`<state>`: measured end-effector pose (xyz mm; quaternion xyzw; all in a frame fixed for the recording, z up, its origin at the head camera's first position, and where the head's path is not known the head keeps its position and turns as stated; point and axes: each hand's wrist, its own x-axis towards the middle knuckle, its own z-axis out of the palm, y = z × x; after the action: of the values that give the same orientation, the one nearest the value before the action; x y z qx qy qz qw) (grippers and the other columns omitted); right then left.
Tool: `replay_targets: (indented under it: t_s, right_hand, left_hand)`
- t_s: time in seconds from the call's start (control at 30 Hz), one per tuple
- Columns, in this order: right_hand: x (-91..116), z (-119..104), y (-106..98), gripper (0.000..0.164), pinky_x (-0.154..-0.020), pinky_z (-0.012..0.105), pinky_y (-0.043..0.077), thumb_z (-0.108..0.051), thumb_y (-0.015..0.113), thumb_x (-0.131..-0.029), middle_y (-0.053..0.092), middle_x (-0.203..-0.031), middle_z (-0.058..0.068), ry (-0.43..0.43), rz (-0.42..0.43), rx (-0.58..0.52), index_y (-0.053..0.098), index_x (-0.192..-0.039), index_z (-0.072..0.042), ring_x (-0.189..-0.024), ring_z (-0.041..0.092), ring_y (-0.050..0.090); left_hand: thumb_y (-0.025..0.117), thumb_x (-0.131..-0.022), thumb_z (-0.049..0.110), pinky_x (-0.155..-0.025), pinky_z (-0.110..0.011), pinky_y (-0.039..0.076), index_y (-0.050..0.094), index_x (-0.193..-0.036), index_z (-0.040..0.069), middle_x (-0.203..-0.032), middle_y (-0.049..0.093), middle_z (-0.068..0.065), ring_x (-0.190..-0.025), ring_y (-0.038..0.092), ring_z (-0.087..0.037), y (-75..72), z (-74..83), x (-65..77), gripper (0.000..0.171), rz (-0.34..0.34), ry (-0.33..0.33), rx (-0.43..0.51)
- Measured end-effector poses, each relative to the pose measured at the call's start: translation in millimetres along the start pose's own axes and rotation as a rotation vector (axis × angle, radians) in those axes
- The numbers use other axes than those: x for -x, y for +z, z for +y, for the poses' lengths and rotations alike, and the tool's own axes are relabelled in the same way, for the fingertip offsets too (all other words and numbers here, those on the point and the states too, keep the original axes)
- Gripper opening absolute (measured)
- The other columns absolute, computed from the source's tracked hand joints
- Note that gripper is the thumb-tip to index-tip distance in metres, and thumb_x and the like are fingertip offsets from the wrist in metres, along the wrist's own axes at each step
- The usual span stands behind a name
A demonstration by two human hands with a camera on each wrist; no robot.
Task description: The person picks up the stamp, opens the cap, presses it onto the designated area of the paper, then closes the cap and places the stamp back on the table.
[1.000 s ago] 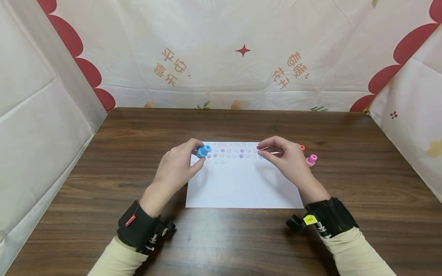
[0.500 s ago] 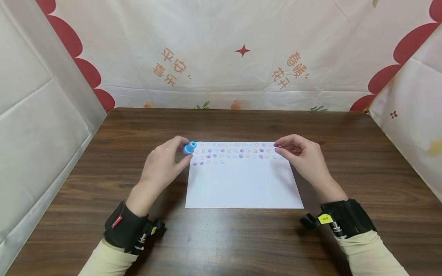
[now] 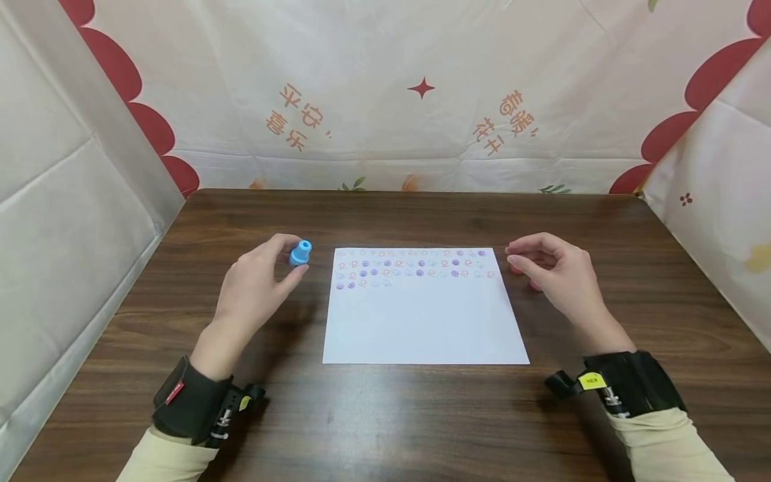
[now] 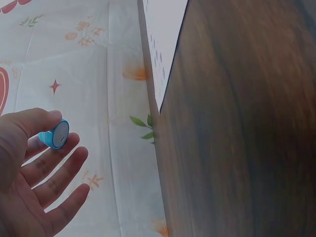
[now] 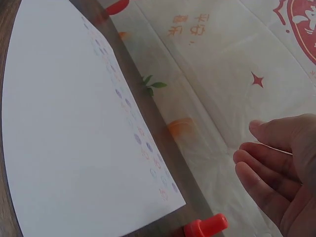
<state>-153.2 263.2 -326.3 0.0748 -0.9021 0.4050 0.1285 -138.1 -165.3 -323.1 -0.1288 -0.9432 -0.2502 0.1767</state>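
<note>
My left hand [image 3: 249, 288] pinches a small blue stamp [image 3: 300, 253] between thumb and fingers, left of the sheet of paper [image 3: 421, 328]. In the left wrist view the round printing face of the blue stamp [image 4: 61, 134] shows, with the other fingers spread below it. Rows of little purple, red and blue stamped prints run along the paper's far part. To the right of the sheet, my right hand [image 3: 563, 284] hovers with loosely bent fingers and nothing between them. Beneath it a red stamp [image 3: 515, 270] is partly hidden; the right wrist view shows the red stamp [image 5: 210, 226] beside the paper's corner.
A reddish-pink stamp [image 3: 535, 286] is mostly covered by the right hand. The brown wooden table [image 3: 385, 422] surrounds the paper. A white printed cloth [image 3: 373, 100] hangs behind it, with more cloth at both sides.
Both hands have moved apart off the paper: the left one leftward with the blue stamp, the right one rightward over the red and pink stamps. More prints are uncovered.
</note>
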Motion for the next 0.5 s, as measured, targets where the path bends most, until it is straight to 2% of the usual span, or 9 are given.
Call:
replay_targets:
  t_s: [0.2,0.33,0.5]
  right_hand:
    - [1,9,-8,0.024,-0.055,0.007,0.051,-0.021,0.073,-0.084,0.07,-0.092,-0.003,0.002,0.02,0.016,0.069,-0.106,-0.012,-0.073,0.002,0.063]
    - [2,15,-12,0.025,-0.059,0.003,0.047,-0.021,0.074,-0.083,0.069,-0.093,-0.006,0.005,0.042,0.051,0.07,-0.106,-0.012,-0.076,0.0,0.061]
    - [3,22,-17,0.025,-0.06,0.002,0.045,-0.02,0.074,-0.083,0.069,-0.094,-0.002,-0.012,0.062,0.077,0.07,-0.106,-0.012,-0.077,-0.001,0.06]
  left_hand:
    - [0.074,-0.084,0.019,-0.065,-0.051,0.057,0.057,-0.118,0.006,-0.102,0.072,-0.016,-0.091,0.068,-0.03,-5.9,-8.4,2.1,0.04,0.019,-0.007,-0.01]
    - [0.073,-0.084,0.018,-0.066,-0.052,0.057,0.057,-0.117,0.005,-0.102,0.071,-0.018,-0.09,0.067,-0.032,-9.6,-13.5,3.9,0.038,0.029,-0.018,-0.017]
    - [0.071,-0.085,0.017,-0.064,-0.052,0.056,0.057,-0.117,0.004,-0.103,0.071,-0.02,-0.088,0.067,-0.034,-13.8,-19.7,6.7,0.037,0.033,-0.032,-0.025]
